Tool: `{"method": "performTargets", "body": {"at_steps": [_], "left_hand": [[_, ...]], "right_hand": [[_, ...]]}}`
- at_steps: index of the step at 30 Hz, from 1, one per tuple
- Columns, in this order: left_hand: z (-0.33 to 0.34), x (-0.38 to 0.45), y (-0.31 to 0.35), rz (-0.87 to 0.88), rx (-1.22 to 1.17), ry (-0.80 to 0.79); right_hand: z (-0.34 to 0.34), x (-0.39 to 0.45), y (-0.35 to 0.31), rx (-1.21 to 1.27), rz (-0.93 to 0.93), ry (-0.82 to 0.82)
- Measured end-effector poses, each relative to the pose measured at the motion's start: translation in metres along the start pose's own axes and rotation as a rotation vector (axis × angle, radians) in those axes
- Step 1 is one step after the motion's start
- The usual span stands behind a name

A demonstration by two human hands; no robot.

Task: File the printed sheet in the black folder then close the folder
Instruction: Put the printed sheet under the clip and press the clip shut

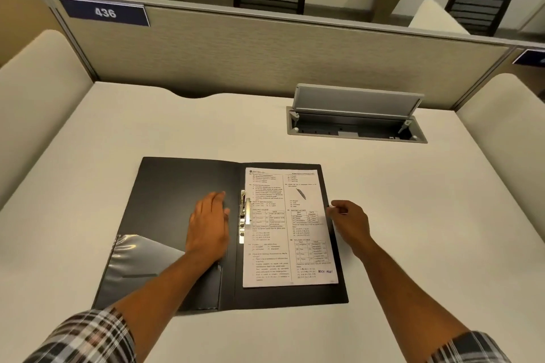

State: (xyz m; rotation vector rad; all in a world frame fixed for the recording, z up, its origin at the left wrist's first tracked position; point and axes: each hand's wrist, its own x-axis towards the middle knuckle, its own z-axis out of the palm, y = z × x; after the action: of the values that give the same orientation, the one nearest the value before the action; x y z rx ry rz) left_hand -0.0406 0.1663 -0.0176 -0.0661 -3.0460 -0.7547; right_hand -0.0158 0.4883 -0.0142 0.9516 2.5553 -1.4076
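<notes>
The black folder (174, 186) lies open flat on the desk in front of me. A printed sheet (287, 230) rests on its right half, its left edge under the metal clip (244, 215) by the spine. My left hand (209, 227) lies flat, palm down, on the folder's left inside cover next to the clip. My right hand (349, 222) sits at the sheet's right edge with fingers curled, pinching the edge of the sheet or the cover; which one I cannot tell. A clear plastic pocket (141, 262) covers the lower left of the folder.
The white desk (147, 132) has an open cable hatch (356, 121) with a raised lid at the back right. A grey partition (265, 50) with a blue sign reading 436 stands behind. Cream side panels flank the desk. Chairs and a plant stand beyond.
</notes>
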Motion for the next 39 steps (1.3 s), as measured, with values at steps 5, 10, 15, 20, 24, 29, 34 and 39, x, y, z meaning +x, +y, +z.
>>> {"method": "performTargets", "body": {"at_steps": [5, 10, 15, 20, 24, 29, 34, 39], "left_hand": [[0.002, 0.040, 0.031, -0.078, -0.216, -0.082], [0.010, 0.065, 0.041, -0.090, -0.171, -0.183], [0.019, 0.076, 0.039, -0.125, -0.207, -0.193], [0.024, 0.078, 0.034, -0.106, -0.228, -0.179], [0.024, 0.076, 0.035, -0.066, -0.212, -0.183], [0.026, 0.075, 0.034, -0.048, -0.200, -0.161], [0.025, 0.076, 0.035, -0.032, -0.184, -0.166], [0.025, 0.080, 0.036, -0.058, -0.186, -0.155]], "right_hand": [[0.007, 0.015, -0.020, 0.004, -0.039, -0.017], [0.011, 0.033, -0.032, -0.060, -0.103, -0.051], [0.019, 0.043, -0.026, -0.139, -0.137, -0.062], [0.024, 0.046, -0.023, -0.160, -0.129, -0.024], [0.025, 0.047, -0.023, -0.140, -0.120, -0.027], [0.025, 0.047, -0.021, -0.121, -0.116, -0.034], [0.025, 0.048, -0.019, -0.143, -0.119, -0.033], [0.021, 0.040, -0.025, -0.050, -0.153, -0.012]]}}
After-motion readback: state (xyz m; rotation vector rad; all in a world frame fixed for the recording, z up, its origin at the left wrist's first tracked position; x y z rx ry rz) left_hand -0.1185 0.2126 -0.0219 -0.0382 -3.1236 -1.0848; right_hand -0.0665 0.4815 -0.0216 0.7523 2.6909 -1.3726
